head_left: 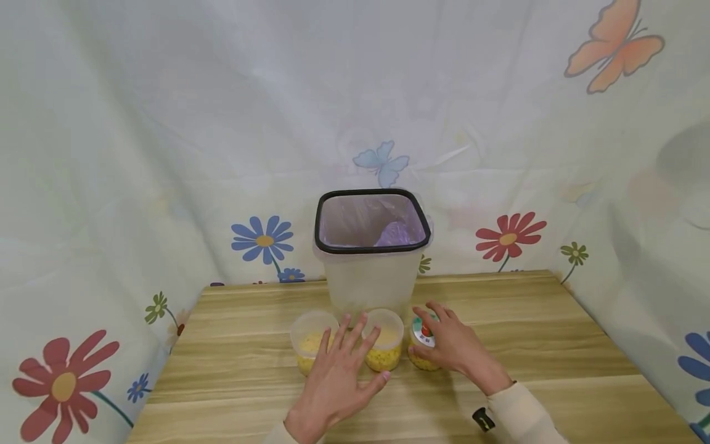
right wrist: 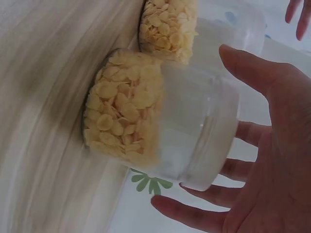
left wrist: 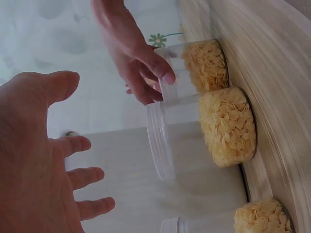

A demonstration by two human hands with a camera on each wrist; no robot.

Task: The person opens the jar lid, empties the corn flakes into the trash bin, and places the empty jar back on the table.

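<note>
Three clear round jars with pale yellow flakes in their lower part stand in a row: a left jar (head_left: 307, 333), a middle jar (head_left: 385, 351) and a right jar (head_left: 424, 362). A printed round label shows on top of the right jar. My right hand (head_left: 457, 345) is spread about that jar's top; in the right wrist view the thumb stands off one side of the jar's rim (right wrist: 221, 131), with the other fingers past the far side. My left hand (head_left: 338, 382) hovers palm down before the left and middle jars, fingers spread, holding nothing.
A whitish bin (head_left: 371, 277) with a black rim and a purple liner stands behind the jars, against a flower-printed cloth (head_left: 166, 234). Wood-grain tabletop (head_left: 233, 351) runs under everything. A small dark object (head_left: 483, 420) sits by the right sleeve.
</note>
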